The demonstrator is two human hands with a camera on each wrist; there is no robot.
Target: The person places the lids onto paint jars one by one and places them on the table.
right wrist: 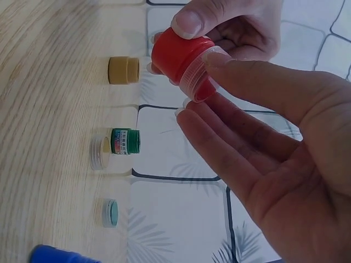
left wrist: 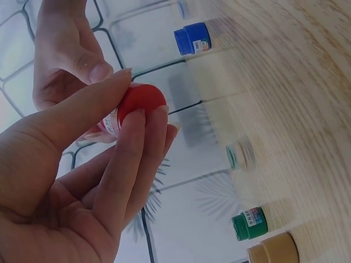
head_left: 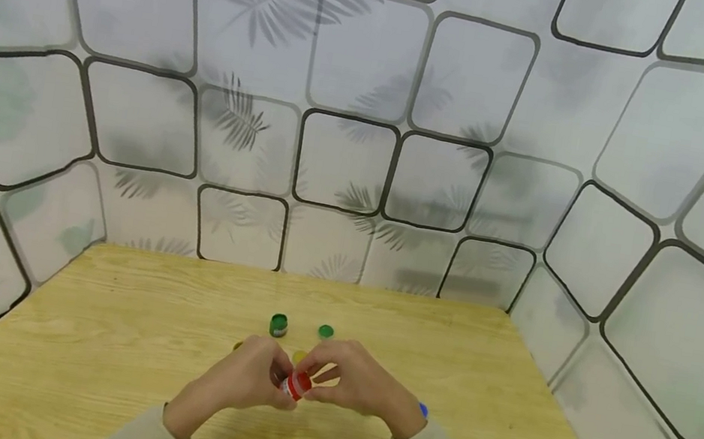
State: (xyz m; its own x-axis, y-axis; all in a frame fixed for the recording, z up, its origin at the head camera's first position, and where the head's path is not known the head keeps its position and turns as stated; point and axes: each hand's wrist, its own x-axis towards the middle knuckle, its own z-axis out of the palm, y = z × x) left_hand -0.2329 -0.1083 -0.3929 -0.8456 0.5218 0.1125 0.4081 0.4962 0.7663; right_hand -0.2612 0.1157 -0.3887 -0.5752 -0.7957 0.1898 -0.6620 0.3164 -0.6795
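A small red paint jar (head_left: 298,384) with a white label is held in the air between both hands. My left hand (head_left: 257,374) grips its red body between thumb and fingers. At the other end, my right hand (head_left: 362,382) pinches the clear ribbed lid (right wrist: 196,75), thumb across its rim. The lid sits on the mouth of the jar, which tilts in the right wrist view. Red paint fills the jar's body (left wrist: 143,99) in the left wrist view.
On the wooden table (head_left: 136,339) stand an open green jar (head_left: 278,325) and its lid (head_left: 325,332). A yellow-ochre jar (right wrist: 123,70), a yellow lid (head_left: 299,357) and a blue jar (left wrist: 193,39) stand around the hands. A patterned curtain (head_left: 346,165) hangs behind the table.
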